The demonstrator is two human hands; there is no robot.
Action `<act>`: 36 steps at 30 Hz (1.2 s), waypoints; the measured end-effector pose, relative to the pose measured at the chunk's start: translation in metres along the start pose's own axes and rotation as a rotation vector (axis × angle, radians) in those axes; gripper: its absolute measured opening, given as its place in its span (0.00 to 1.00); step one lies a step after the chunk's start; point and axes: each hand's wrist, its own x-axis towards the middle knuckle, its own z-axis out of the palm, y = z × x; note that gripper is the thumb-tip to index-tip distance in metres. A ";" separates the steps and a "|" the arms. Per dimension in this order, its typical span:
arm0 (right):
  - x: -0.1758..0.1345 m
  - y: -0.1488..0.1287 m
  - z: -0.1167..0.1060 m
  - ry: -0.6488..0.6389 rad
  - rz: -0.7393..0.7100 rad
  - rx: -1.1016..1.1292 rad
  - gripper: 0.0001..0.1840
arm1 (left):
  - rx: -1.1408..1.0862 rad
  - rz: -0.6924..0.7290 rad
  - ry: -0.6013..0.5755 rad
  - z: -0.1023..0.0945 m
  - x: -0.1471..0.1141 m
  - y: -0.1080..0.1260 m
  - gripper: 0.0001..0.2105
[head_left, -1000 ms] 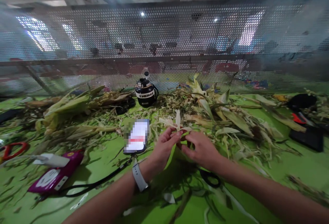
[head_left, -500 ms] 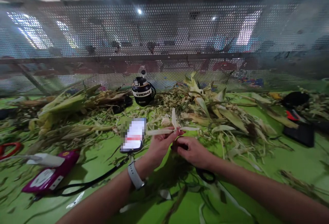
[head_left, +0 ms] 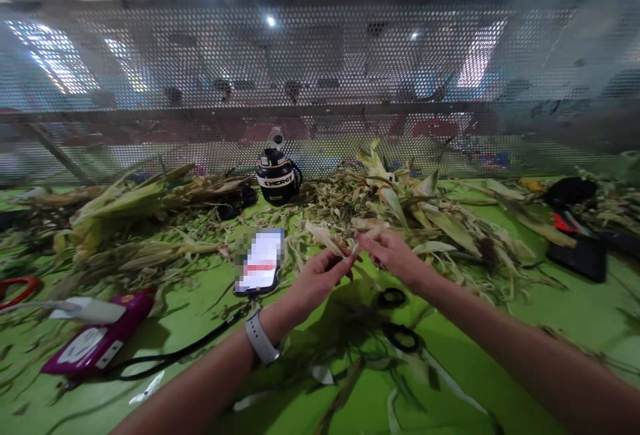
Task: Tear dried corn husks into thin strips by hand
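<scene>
My left hand (head_left: 320, 276) pinches a bundle of pale corn husk strips (head_left: 323, 235), with one wider piece sticking out toward the upper left. Against it, my right hand (head_left: 393, 255) has thumb and fingertips closed on the end of the same husk. The fingertips of both hands nearly meet, so the gripped part is mostly hidden. Below the hands, black-handled scissors (head_left: 401, 338) lie on the green table (head_left: 200, 322), their blades in shadow.
Left of my hands lies a phone (head_left: 257, 262) with a strap, then a purple power bank (head_left: 100, 335). A black "ENERGY" bottle (head_left: 277, 178) stands behind, between heaps of corn husks (head_left: 420, 208). A perforated metal screen (head_left: 320, 55) rises across the back. Dark phone-like object (head_left: 577, 255) at right.
My right hand has moved up from beside the scissors and now grips the husk. Both scissor handles show now. The husk strips in my left hand have turned.
</scene>
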 end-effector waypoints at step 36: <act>-0.005 -0.011 0.000 0.009 -0.054 0.169 0.16 | -0.130 -0.145 -0.197 -0.011 0.004 -0.004 0.18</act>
